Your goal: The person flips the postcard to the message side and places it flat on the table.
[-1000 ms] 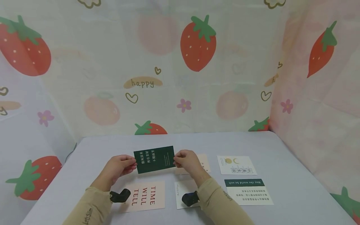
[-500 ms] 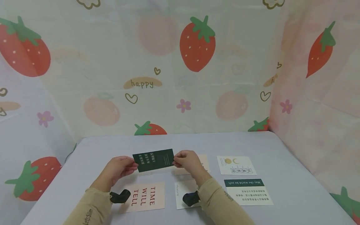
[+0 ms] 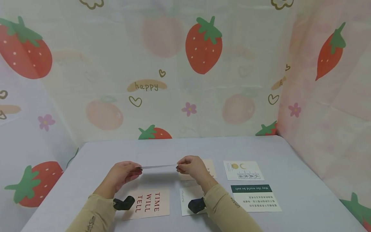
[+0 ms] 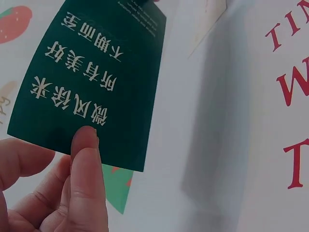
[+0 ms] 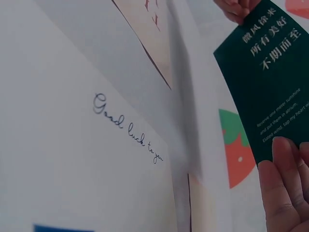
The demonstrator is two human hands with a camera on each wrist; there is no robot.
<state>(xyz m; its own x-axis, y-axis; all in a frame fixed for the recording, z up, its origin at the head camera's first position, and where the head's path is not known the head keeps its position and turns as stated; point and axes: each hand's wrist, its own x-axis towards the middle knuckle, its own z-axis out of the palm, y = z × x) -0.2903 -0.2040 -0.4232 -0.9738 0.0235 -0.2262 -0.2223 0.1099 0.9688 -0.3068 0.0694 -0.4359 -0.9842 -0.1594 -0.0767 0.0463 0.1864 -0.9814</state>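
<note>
Landmark: pale pink rectangular paper card with red "TIME WILL TELL" lettering (image 3: 149, 203), lying flat on the white-clothed table (image 3: 116, 149).

Dark green rectangular card with white Chinese characters (image 4: 91, 87): held aloft over the table, beyond the pink card and apart from it. Head view shows it nearly edge-on, as a thin, near-level line; a soft shadow lies on the cloth below.

Left hand (image 3: 120, 174): pinches the green card at its left short edge; in the left wrist view one fingertip overlaps the lettered face. Right hand (image 3: 194, 169): pinches the opposite short edge, near the small English lines.

Other cards, all flat on the cloth. Just right of the pink card: white card with handwritten-style "Good luck to you" (image 5: 128, 125), partly covered in head view by the right wrist's black device (image 3: 197, 205). Beyond and right of the pink card: cream card (image 3: 211, 167), partly hidden by the right hand. Well to the right: white card with a dark green "May the world be soft" band (image 3: 256, 201). Farther beyond and right: white card with gold sun and crescent (image 3: 244, 170).

Left wrist's black device (image 3: 124, 203) overlaps the pink card's left part in head view.
</note>
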